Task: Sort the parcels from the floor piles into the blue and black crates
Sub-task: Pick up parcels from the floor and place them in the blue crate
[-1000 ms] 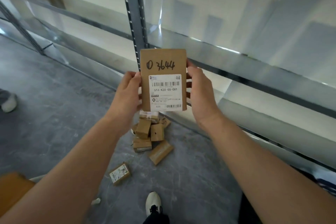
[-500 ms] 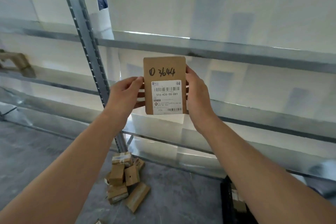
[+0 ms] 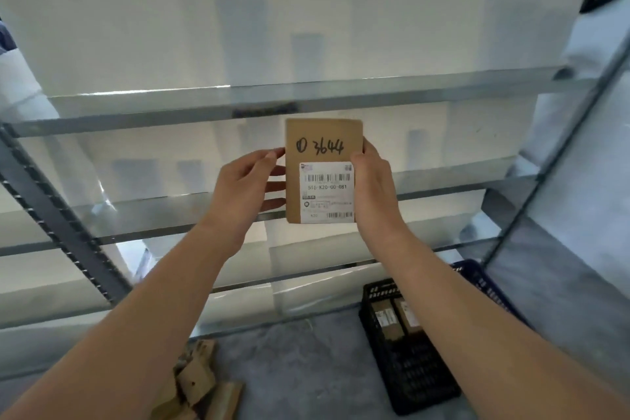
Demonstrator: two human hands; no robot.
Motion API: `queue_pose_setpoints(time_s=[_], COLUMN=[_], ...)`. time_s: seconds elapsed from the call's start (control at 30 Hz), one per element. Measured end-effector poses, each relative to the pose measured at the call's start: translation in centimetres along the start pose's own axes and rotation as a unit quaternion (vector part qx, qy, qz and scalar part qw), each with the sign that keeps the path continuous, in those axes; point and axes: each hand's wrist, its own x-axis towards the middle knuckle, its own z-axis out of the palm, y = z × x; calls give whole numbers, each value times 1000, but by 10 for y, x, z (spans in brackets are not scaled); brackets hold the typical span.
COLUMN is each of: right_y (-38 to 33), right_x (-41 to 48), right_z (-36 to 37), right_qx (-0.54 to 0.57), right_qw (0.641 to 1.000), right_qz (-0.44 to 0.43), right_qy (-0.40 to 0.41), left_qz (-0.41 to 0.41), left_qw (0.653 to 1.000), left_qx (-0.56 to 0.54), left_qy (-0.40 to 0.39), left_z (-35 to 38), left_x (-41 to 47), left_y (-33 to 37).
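Observation:
I hold a flat brown parcel (image 3: pixel 324 150) upright in front of me, with "3644" handwritten on it and a white barcode label below. My left hand (image 3: pixel 243 187) grips its left edge and my right hand (image 3: pixel 373 189) grips its right edge. A black crate (image 3: pixel 414 375) stands on the floor at the lower right with two labelled parcels (image 3: pixel 395 317) inside. Part of a blue crate (image 3: pixel 479 280) shows just behind it, beyond my right forearm. A pile of brown parcels (image 3: pixel 201 382) lies on the floor at the bottom centre-left.
A grey metal shelving rack (image 3: pixel 259 95) wrapped in clear plastic fills the view ahead, with a perforated upright (image 3: pixel 64 225) slanting at the left. The floor (image 3: pixel 306 361) is grey concrete.
My view has swung right and upward. The floor pile slid to the bottom left and the black and blue crates came into sight at the right. Both hands still hold the parcel.

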Motion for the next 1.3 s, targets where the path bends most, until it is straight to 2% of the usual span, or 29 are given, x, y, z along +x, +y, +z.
queue_pose_setpoints(time_s=[0.2, 0.37, 0.77, 1.03, 1.3], right_y=[24, 58, 129, 183, 244], right_x=[-14, -16, -2, 39, 112], right_z=[-67, -144, -346, -400, -401], right_qx=[18, 30, 4, 12, 7], right_qw=[997, 996, 994, 988, 981], right_qz=[39, 65, 103, 152, 191], right_qy=[60, 60, 21, 33, 28], left_qz=[-19, -44, -125, -167, -204], left_qw=[998, 997, 990, 984, 976], left_qx=[-10, -7, -40, -19, 7], left_qy=[-51, -68, -42, -51, -78], left_z=[73, 151, 353, 427, 469], left_x=[-12, -28, -80, -49, 35], left_y=[-9, -23, -52, -81, -131])
